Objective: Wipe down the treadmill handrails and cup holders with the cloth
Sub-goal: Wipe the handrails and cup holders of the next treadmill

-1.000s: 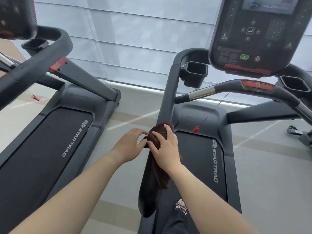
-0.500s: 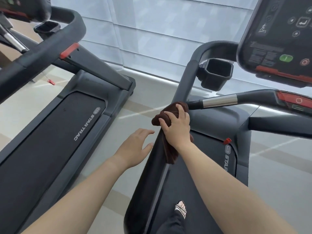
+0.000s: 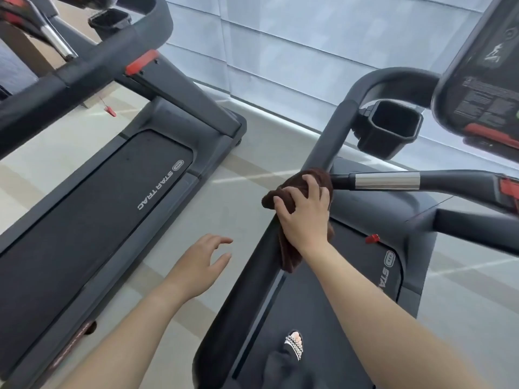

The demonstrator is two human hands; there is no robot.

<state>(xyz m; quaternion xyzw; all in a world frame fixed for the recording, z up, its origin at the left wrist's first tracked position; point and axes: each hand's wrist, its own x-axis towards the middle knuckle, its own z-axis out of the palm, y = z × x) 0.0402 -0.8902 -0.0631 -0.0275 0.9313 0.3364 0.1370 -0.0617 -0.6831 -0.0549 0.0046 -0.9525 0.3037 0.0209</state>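
Note:
A dark brown cloth (image 3: 283,193) is wrapped over the left handrail (image 3: 335,136) of the treadmill I stand on. My right hand (image 3: 304,217) grips the cloth against the rail, just below where the crossbar with the chrome sleeve (image 3: 387,180) joins it. My left hand (image 3: 203,262) hovers free to the left of the rail, fingers loosely spread, holding nothing. A black cup holder (image 3: 389,129) hangs off the rail higher up, beside the console (image 3: 483,74).
A second Star Trac treadmill (image 3: 92,209) stands to the left, its handrail (image 3: 84,71) and cup holder (image 3: 111,19) at upper left. Pale floor (image 3: 238,203) runs between the two machines. My sandalled foot (image 3: 293,345) rests on the belt. A red safety clip (image 3: 372,238) dangles.
My right hand slid the cloth up the handrail toward the crossbar joint. My left hand let go of the cloth and dropped away to the left.

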